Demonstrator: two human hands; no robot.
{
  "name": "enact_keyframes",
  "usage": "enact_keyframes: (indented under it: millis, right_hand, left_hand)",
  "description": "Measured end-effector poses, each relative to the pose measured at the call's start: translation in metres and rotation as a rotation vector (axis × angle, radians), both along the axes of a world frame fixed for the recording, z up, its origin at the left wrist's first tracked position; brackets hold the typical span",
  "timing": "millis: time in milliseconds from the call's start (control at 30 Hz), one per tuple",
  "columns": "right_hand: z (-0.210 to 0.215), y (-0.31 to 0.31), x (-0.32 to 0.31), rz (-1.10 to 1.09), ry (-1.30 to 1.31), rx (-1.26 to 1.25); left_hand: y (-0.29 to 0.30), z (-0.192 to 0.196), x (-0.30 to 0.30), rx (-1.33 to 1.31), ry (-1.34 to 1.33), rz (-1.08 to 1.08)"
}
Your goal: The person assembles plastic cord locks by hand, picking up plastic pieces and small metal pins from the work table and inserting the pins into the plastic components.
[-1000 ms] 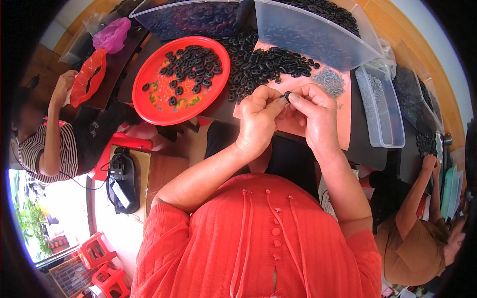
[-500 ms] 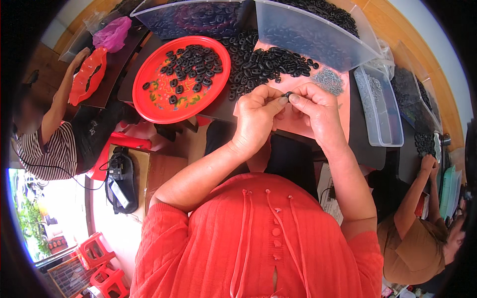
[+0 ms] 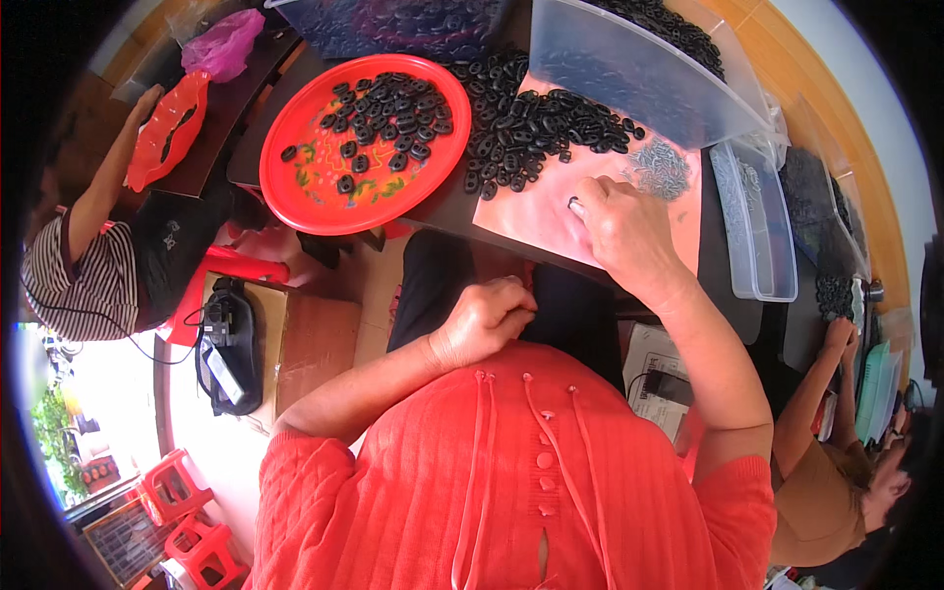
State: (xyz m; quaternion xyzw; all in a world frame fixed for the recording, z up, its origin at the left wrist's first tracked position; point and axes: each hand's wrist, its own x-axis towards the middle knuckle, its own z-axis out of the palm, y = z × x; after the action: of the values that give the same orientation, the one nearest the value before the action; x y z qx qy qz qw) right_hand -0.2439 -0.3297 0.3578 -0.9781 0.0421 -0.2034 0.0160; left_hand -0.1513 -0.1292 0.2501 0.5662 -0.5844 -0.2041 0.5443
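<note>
Over the pink sheet [image 3: 511,218] on the table, my right hand [image 3: 629,234] is closed in a pinch. A tiny dark-and-pale spot shows at its fingertips, too small to name. Just beyond that hand lies a pile of small silvery metal pieces [image 3: 659,169]. My left hand [image 3: 484,320] is drawn back close to my body, below the table edge, with its fingers curled; whatever it may hold is hidden. Many small black oval pieces with holes [image 3: 560,123] are heaped on the far part of the sheet. More black pieces [image 3: 393,113] lie in a round red tray [image 3: 285,192] at left.
Large clear bins [image 3: 639,74] of black pieces stand at the back. A narrow clear container [image 3: 762,265] with metal pieces is at right. Other people work on both sides, one beside a red scalloped dish [image 3: 167,147]. A cardboard box [image 3: 320,329] sits at lower left.
My hands were together at the sheet, pinching a small black piece. They have parted: the left has dropped back toward my body, and the right has stayed over the sheet, slightly lower.
</note>
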Motion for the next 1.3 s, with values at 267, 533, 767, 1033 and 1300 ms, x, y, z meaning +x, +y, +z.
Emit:
enact_keyframes:
  millis: [267, 533, 767, 1033, 1300]
  right_hand:
    - [0.006, -0.005, 0.008, -0.005, 0.190, -0.039]
    - [0.006, -0.004, 0.008, 0.011, 0.259, -0.090]
    - [0.008, -0.017, -0.004, -0.070, 0.195, 0.802]
    - [0.039, 0.024, -0.030, -0.077, 0.348, 1.346]
    - [0.041, 0.028, -0.047, -0.060, 0.354, 1.478]
  left_hand:
    - [0.009, -0.103, 0.014, 0.292, 0.137, 0.127]
    - [0.004, -0.126, 0.016, 0.270, 0.121, 0.187]
    - [0.007, -0.029, 0.002, 0.251, 0.298, -0.095]
    - [-0.010, 0.064, -0.001, -0.128, 0.436, 0.109]
    - [-0.024, 0.063, -0.010, -0.171, 0.375, 0.003]
